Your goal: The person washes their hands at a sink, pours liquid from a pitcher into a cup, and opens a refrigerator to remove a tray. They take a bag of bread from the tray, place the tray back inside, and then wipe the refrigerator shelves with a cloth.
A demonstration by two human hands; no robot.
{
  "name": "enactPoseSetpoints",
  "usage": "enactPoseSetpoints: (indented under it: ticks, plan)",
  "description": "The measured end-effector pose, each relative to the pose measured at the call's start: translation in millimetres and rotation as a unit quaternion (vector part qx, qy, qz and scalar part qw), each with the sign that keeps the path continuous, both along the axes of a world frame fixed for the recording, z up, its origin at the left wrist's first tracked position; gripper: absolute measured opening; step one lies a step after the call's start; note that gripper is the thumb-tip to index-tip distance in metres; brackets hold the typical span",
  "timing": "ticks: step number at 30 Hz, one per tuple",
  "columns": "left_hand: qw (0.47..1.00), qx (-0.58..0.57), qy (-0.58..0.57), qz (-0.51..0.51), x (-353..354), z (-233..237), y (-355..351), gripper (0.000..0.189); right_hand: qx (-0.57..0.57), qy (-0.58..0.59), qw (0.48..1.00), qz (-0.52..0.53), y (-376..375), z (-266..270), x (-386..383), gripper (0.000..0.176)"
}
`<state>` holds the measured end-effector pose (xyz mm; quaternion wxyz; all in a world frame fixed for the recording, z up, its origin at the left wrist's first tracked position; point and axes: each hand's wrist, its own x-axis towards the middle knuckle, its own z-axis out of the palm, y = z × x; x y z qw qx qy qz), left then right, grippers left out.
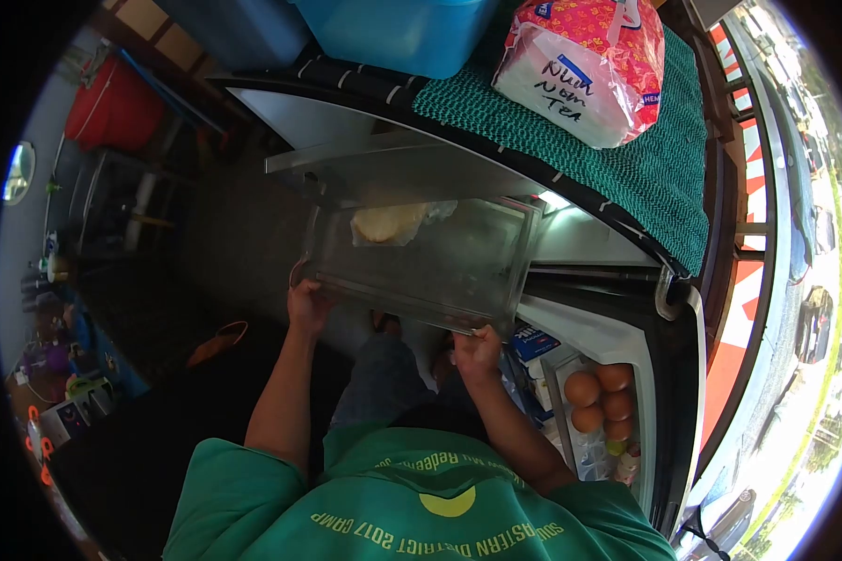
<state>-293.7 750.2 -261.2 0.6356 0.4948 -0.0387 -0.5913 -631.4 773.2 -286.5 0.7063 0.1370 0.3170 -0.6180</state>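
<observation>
A clear fridge drawer is held out in front of my body, close to the opening of the fridge. My left hand is closed on its near left corner. Further right, my right hand grips the near edge by the right corner. Inside the drawer, toward its far side, lies a pale yellow lump in a clear plastic bag; I cannot make out what it is. A flat panel of the fridge overhangs the drawer's far edge.
To my right the open fridge door holds several brown eggs and cartons. A pink and white bag and a blue tub sit on the fridge's cloth-covered top. A red bucket is at far left.
</observation>
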Motion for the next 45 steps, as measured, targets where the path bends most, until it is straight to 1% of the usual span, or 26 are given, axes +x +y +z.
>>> enactPoseSetpoints:
  ticks: [2, 7, 10, 13, 15, 16, 19, 22, 25, 28, 31, 34, 35, 38, 42, 45]
  plan:
    - [1.0, 0.017, -0.011, -0.006, 3, -3, 3, 0.072, -0.001, 0.001, 1.0, 0.004, 0, -1, 0, 0.05]
    - [1.0, 0.01, -0.015, -0.006, 4, -5, 7, 0.072, -0.012, 0.002, 1.0, 0.015, 3, 0, -1, 0.051]
    - [1.0, 0.006, -0.016, -0.002, 1, -3, 11, 0.071, 0.004, 0.005, 1.0, 0.01, 4, -1, -2, 0.051]
    - [1.0, 0.007, -0.012, 0.013, -2, -1, 15, 0.07, -0.016, 0.004, 1.0, 0.022, 7, -3, -3, 0.051]
    - [1.0, 0.009, -0.006, 0.027, 0, -4, 18, 0.07, -0.021, 0.003, 0.999, 0.032, 7, -4, -4, 0.058]
    - [1.0, 0.008, 0.0, 0.022, 2, -7, 20, 0.07, -0.023, 0.003, 0.999, 0.036, 7, -4, -4, 0.058]
    - [0.999, 0.014, 0.004, 0.03, 0, -5, 27, 0.069, -0.042, 0.006, 0.998, 0.052, 9, 2, -4, 0.058]
    - [0.999, 0.015, 0.006, 0.044, -6, 4, 32, 0.069, -0.025, 0.001, 0.999, 0.034, 12, 1, -6, 0.048]
    - [0.999, 0.015, -0.002, 0.045, -7, 7, 37, 0.067, -0.001, -0.002, 1.0, 0.029, 14, -2, -6, 0.047]
    - [0.999, 0.014, -0.013, 0.044, -5, 4, 45, 0.067, -0.012, 0.003, 0.999, 0.053, 14, -1, -5, 0.047]
    - [0.999, 0.007, -0.005, 0.05, -6, 1, 51, 0.066, 0.002, 0.027, 0.998, 0.049, 16, -6, -6, 0.047]
    - [0.998, 0.006, 0.003, 0.057, -8, 3, 54, 0.067, -0.018, 0.0, 0.998, 0.062, 18, -12, -9, 0.047]
    - [0.998, 0.008, 0.004, 0.059, -8, 6, 55, 0.067, -0.017, 0.007, 0.998, 0.064, 19, -14, -8, 0.046]
    - [0.998, 0.007, 0.002, 0.062, -6, 0, 62, 0.067, -0.006, 0.011, 0.998, 0.069, 18, -4, -6, 0.045]
    - [0.998, 0.005, -0.017, 0.057, -3, -2, 71, 0.067, 0.001, 0.014, 0.997, 0.077, 19, -3, -3, 0.044]
    - [0.996, 0.016, 0.003, 0.09, -5, 2, 76, 0.067, -0.009, 0.029, 0.995, 0.092, 18, 1, -2, 0.044]
